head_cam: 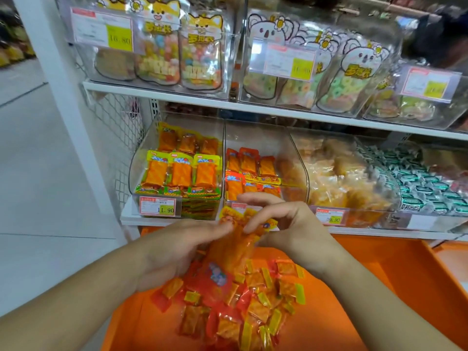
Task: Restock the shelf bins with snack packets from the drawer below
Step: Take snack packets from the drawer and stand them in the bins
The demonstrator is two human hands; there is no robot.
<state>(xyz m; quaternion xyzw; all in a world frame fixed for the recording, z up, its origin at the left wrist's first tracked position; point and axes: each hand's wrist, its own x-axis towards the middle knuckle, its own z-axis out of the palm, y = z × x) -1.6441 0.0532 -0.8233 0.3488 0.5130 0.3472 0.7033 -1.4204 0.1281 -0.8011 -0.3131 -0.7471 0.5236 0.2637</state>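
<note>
Both hands hold a bundle of orange snack packets [238, 239] above the open orange drawer [395, 269]. My left hand [177, 249] supports the bundle from the left with fingers curled under it. My right hand [286, 221] pinches its top from the right. Below them, a loose heap of small red and yellow packets [243, 305] lies in the drawer. Straight ahead, the clear shelf bin [255, 140] with red-orange packets stands half filled. The bin to its left [182, 171] holds rows of yellow-topped orange packets.
Further right stand bins of pale fried snacks [339, 178] and green wrapped candies [417, 183]. The upper shelf [162, 93] carries clear bins of cartoon-printed candy bags. A white post [65, 97] and wire mesh panel [119, 133] bound the left side, with pale floor beyond.
</note>
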